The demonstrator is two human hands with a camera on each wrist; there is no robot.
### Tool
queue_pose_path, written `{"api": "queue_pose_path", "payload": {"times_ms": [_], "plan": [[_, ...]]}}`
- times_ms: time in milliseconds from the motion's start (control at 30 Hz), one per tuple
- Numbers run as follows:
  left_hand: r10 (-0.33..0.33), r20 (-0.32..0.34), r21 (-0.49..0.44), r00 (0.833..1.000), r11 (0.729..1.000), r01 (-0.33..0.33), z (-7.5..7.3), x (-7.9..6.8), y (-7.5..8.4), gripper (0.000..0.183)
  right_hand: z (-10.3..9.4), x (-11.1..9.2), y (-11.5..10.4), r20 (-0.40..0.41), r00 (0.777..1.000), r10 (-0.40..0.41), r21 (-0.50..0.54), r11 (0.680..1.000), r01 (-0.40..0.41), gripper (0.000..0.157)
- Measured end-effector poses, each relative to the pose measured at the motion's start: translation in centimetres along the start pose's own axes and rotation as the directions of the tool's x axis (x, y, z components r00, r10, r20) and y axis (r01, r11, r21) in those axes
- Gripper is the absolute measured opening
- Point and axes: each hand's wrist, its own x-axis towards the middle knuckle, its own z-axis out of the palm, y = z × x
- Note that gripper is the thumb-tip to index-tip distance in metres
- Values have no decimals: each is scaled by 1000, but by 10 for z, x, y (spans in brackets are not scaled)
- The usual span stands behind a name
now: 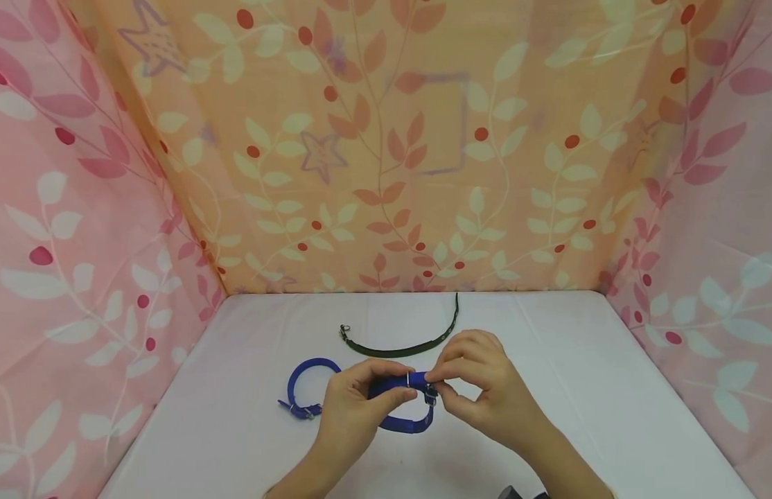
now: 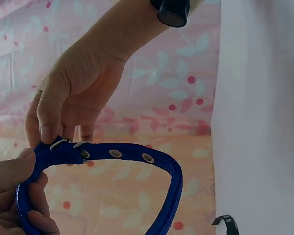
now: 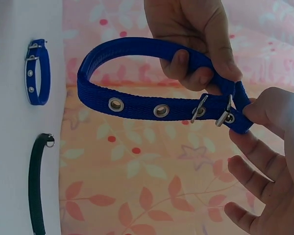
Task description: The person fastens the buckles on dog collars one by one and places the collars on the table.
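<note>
Both hands hold a blue collar (image 1: 406, 424) up over the table, its band bent into a loop. My left hand (image 1: 348, 402) grips the band between thumb and fingers, near a metal keeper ring. At the buckle end, my right hand (image 1: 488, 384) pinches the strap tip with thumb and forefinger. In the right wrist view, the collar (image 3: 137, 108) shows metal eyelets, and its strap passes through the silver buckle (image 3: 224, 117). The other right-hand fingers (image 3: 252, 183) are spread away from the band.
A second blue collar (image 1: 291, 384), fastened in a loop, lies on the white table (image 1: 205, 430) to the left, partly behind my left hand. Farther back a dark green collar (image 1: 398, 352) lies unfastened in a curve. Patterned curtains (image 1: 386, 208) enclose the back and sides.
</note>
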Motion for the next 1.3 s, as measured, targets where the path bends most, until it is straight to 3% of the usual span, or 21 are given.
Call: {"api": "queue_pose_path", "payload": {"times_ms": [167,300,400,533,633,833,1000,1133,1300], "plan": [[-25,47,57,999,998,22,0,1,-1,24,3,-1,-1,45,999,1,6,1000,-1,37],[-23,78,82,997,997,17,-2,1,-2,23,3,-4,-2,89,995,51,3,999,-51,38],[3,66,47,998,999,-6,-4,1,-1,23,2,-6,-2,109,984,139,3,990,-140,45],[69,37,-22,997,997,-68,-8,1,0,23,0,-10,-5,138,952,274,20,960,-279,52],[112,25,-52,993,992,-111,-10,2,1,24,0,-10,-7,142,933,331,29,941,-339,51],[172,38,-64,984,983,-170,-9,2,1,24,4,-8,-9,92,946,312,62,946,-318,51],[226,0,51,974,973,-226,-9,2,-1,22,5,-8,-10,48,954,294,71,952,-297,54],[320,-23,93,947,944,-316,-10,3,-1,21,2,-7,-11,49,935,352,70,932,-355,53],[304,-32,93,952,949,-300,-12,4,2,21,-3,-5,-11,60,911,409,64,909,-412,46]]}}
